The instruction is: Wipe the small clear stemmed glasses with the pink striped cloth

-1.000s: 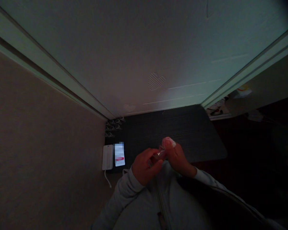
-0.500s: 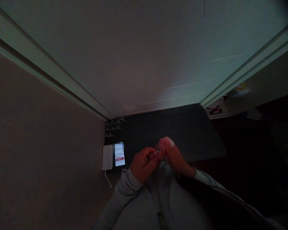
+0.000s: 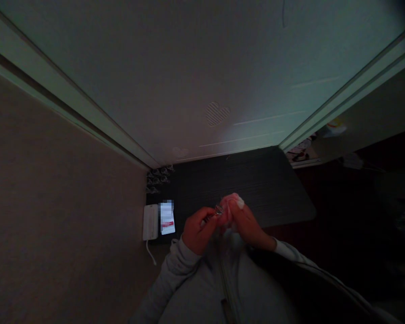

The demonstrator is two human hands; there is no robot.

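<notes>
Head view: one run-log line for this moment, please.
left hand: pinching small clear item | right hand: gripping pink-white cloth-like item | phone: lit, on table

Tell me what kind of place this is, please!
Probably a dim corner in someone's home. A dark tabletop sits against a pale panel with a heart on it, and a glowing screen, maybe a phone, lies on the tabletop.
</notes>
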